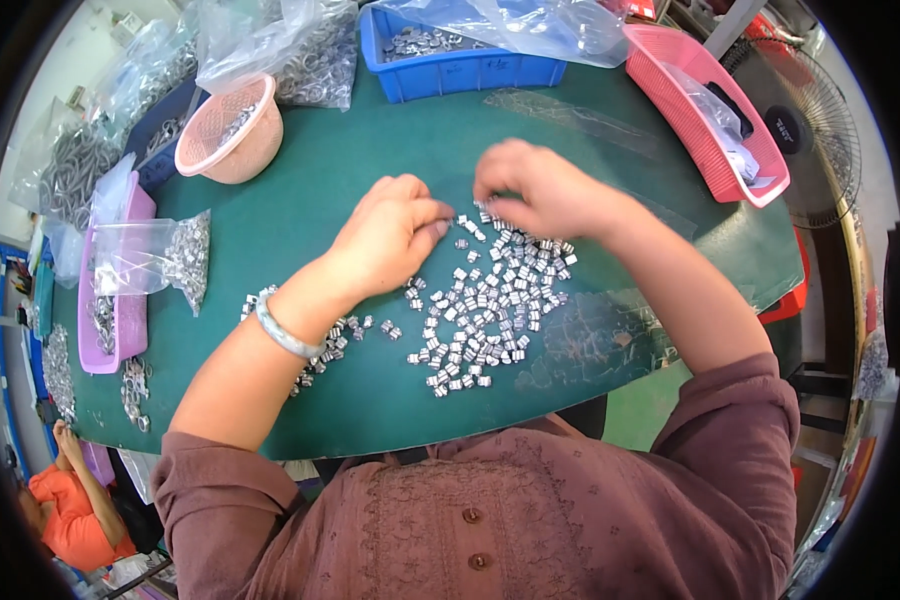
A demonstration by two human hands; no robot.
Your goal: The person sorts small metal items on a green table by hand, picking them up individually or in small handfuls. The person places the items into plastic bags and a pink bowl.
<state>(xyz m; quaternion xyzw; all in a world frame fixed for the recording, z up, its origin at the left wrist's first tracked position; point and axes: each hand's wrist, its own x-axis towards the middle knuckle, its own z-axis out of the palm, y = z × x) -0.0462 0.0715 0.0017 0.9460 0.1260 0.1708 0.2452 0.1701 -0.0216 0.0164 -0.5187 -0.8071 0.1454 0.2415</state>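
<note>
Many small silvery metal pieces (490,305) lie in a loose heap on the green tabletop (340,130) in front of me. At the heap's far edge, my right hand (540,190) has its thumb and fingers drawn together just over the pieces. My left hand (395,235) is curled, with thumb and fingertips pressed together beside a short line of pieces (470,228) between the two hands. Whatever either hand pinches is too small or hidden to make out. A second, smaller group of pieces (335,345) lies partly under my left forearm, which wears a pale bangle (285,325).
A blue bin (460,75) and a peach basket (232,150) stand at the back. To the right is a pink basket (700,110) near a fan (810,120). At left, a bag of metal parts (185,260) rests against a purple tray (130,330). Another person (75,510) sits lower left.
</note>
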